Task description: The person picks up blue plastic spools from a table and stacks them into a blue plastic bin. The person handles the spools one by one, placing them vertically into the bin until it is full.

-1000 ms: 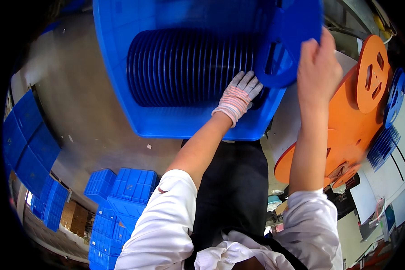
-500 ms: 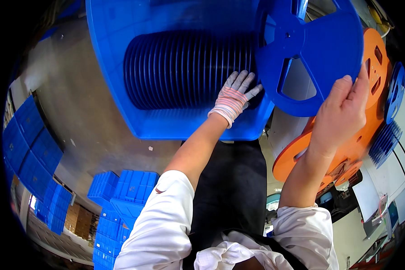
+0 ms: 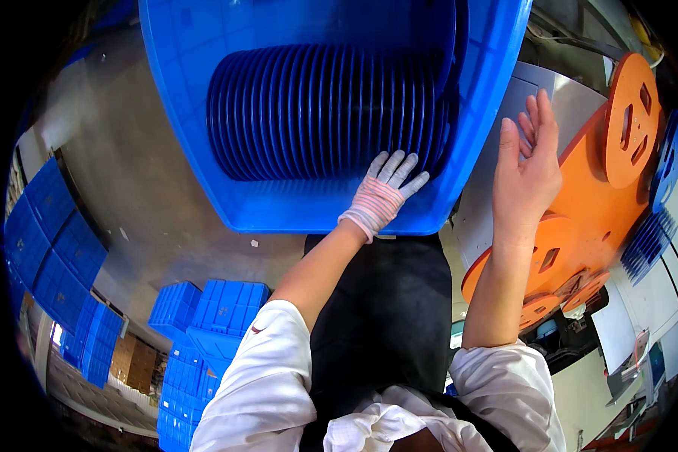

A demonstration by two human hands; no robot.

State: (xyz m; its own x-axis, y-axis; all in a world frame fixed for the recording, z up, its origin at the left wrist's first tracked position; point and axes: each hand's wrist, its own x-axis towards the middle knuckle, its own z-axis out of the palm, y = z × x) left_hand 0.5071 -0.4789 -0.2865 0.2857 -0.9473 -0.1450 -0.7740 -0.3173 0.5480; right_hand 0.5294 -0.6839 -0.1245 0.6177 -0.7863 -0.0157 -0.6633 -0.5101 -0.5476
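Observation:
A large blue bin (image 3: 260,220) holds a long row of dark blue reels (image 3: 316,113) standing on edge side by side. One more blue reel (image 3: 450,45) stands nearly edge-on at the row's right end, inside the bin wall. My left hand (image 3: 384,192), in a striped glove, rests with fingers spread at the near lower edge of the reels toward the right end; whether it presses on them I cannot tell. My bare right hand (image 3: 529,169) is in the air just right of the bin, fingers apart and nothing in it.
To the right is an orange machine with round orange discs (image 3: 631,120). Beyond it, a blue reel (image 3: 668,162) and a finned blue piece (image 3: 648,245) sit by a pale table (image 3: 674,279). Stacked blue crates (image 3: 226,316) stand on the floor at left.
The big blue reel has left my right hand and gone into the bin at the row's right end. My right hand has drawn left and opened; my left hand has slid down toward me.

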